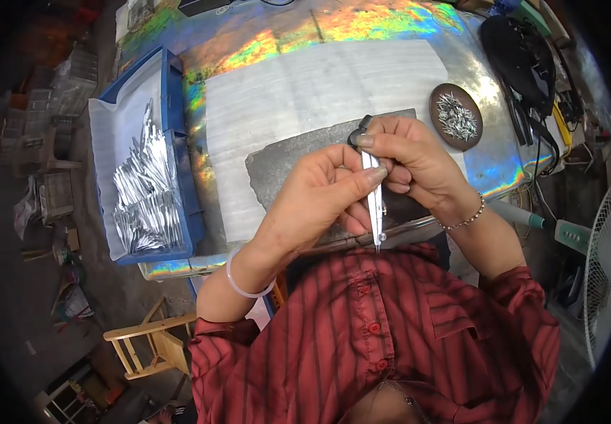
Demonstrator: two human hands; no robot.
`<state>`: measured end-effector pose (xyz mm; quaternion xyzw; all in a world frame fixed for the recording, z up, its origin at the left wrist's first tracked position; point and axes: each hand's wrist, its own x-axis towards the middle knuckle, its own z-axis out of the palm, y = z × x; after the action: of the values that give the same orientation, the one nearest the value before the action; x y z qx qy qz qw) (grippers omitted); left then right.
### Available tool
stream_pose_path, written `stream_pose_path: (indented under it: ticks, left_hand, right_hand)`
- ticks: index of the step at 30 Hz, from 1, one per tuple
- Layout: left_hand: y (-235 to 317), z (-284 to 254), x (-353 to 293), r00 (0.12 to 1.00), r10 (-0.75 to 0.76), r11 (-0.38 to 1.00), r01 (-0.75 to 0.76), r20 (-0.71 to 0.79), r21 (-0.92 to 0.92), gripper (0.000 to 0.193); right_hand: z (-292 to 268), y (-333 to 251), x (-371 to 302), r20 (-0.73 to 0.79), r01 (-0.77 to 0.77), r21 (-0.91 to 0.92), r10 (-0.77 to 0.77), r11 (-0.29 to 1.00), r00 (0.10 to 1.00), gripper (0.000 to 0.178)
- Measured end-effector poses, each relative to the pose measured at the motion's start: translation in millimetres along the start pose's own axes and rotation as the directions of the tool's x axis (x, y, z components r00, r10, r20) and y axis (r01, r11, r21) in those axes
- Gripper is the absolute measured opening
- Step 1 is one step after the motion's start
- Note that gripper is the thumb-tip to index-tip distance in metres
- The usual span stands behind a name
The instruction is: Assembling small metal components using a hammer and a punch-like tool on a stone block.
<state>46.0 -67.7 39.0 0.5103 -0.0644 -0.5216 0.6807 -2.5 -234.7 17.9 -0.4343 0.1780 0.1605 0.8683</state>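
Observation:
Between my two hands is a silver drawing compass (pixel 374 205), its legs together and its thin tip pointing down toward my shirt. My left hand (pixel 312 189) is closed, with thumb and fingers pinching the compass about its upper body. The fingers of my right hand (pixel 413 157) close around the black top piece (pixel 364 128) at the compass's head. Under both hands lies a dark grey slab (pixel 277 161) on a white sheet (pixel 249 106). Whether smaller pieces sit inside the fingers is hidden.
At left, a blue bin (pixel 187 191) with a pale liner holds many slim silver pieces (pixel 146 191). A round brown dish (pixel 435 106) of small metal parts stands at right. Beyond it are a black bag (pixel 521 56) and a fan (pixel 602 268). A wooden stool (pixel 153 346) stands lower left.

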Motion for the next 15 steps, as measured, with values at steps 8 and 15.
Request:
stream_pose_path:
  ticks: [8,15]
  left_hand:
    - [4,2,6,0.999,-0.030,0.998,0.031,-0.020,0.052,0.016]
    - [19,8,7,0.999,-0.041,0.949,0.035,0.012,0.313,0.018]
  right_hand:
    - [1,-1,-5,-0.031,0.061,-0.008,-0.061,0.998,0.998,0.019]
    - [9,1,-16,-0.147,0.229,-0.131,-0.248,0.965,0.958,0.016]
